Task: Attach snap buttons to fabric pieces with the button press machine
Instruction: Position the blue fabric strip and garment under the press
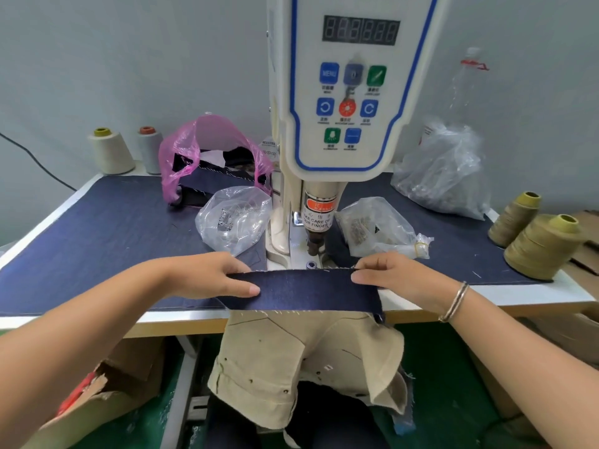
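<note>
Beige canvas fabric pieces [291,361], studded with small dark snaps, hang nearest below the tabletop [534,294] edge. Above them, a dark navy denim strip of fabric [301,291] lies across the front edge of the white tabletop, its long axis running left to right, stretched flat between both hands.

On the left, the left hand [210,275] takes the strip's left end in its grip: thumb laid flat on top and pointing right, fingers curled at the far edge (whether they tuck under the cloth I cannot tell). The white button press machine with a blue-bordered control panel [350,92] stands just behind the strip's middle, its dark punch [313,244] raised above the base and clear of the cloth. On the right, the right hand [395,275], a metal bangle [455,303] at its wrist, pinches the strip's right end, thumb on top and fingers bent over the far edge.
</note>
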`<action>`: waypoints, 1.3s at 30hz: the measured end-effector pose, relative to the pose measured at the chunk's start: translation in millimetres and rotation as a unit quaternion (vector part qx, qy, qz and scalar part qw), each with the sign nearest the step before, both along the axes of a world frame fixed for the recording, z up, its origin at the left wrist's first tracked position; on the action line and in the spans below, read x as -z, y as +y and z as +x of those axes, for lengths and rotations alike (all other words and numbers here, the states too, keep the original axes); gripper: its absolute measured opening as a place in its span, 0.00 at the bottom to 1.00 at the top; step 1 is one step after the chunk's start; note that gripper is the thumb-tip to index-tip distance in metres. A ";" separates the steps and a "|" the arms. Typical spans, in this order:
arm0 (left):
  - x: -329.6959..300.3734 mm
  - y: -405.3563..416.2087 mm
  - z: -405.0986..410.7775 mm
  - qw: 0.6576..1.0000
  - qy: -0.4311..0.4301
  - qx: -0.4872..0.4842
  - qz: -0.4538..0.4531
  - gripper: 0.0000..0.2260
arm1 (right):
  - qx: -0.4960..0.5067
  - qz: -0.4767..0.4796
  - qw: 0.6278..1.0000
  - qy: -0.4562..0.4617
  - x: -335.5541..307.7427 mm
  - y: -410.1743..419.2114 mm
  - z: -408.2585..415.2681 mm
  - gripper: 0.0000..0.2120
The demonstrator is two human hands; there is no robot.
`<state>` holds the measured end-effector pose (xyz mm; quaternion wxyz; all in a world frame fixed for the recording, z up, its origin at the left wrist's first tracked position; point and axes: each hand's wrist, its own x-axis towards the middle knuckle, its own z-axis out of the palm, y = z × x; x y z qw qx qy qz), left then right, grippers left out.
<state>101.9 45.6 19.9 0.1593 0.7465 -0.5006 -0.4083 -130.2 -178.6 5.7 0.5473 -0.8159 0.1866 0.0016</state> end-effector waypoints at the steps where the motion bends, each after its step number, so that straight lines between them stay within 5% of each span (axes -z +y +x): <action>1: 1.9 1.8 3.9 1.000 0.000 -0.002 -0.009 0.11 | 0.008 0.038 0.999 -0.019 2.9 1.5 1.5 0.09; 5: 15.8 14.6 16.1 0.985 0.129 -0.062 -0.099 0.11 | 0.060 0.221 0.969 -0.094 14.0 15.6 17.5 0.08; 9: 35.7 23.9 25.2 0.953 0.219 -0.138 -0.157 0.21 | 0.069 0.241 0.963 -0.099 21.2 24.3 35.1 0.17; 13: 46.9 28.9 38.1 0.921 0.283 -0.203 -0.173 0.27 | 0.076 0.299 0.946 -0.098 23.0 21.1 44.1 0.13; 24: 42.1 36.5 50.1 0.924 0.288 -0.199 -0.155 0.30 | 0.118 0.362 0.902 -0.204 43.9 12.7 42.2 0.15; 31: 37.0 31.7 44.4 0.917 0.288 -0.222 -0.166 0.32 | 0.072 0.263 0.952 -0.136 38.4 11.9 45.2 0.14; 39: 38.4 42.8 55.2 0.920 0.284 -0.224 -0.154 0.25 | 0.094 0.319 0.923 -0.192 41.4 5.7 37.7 0.13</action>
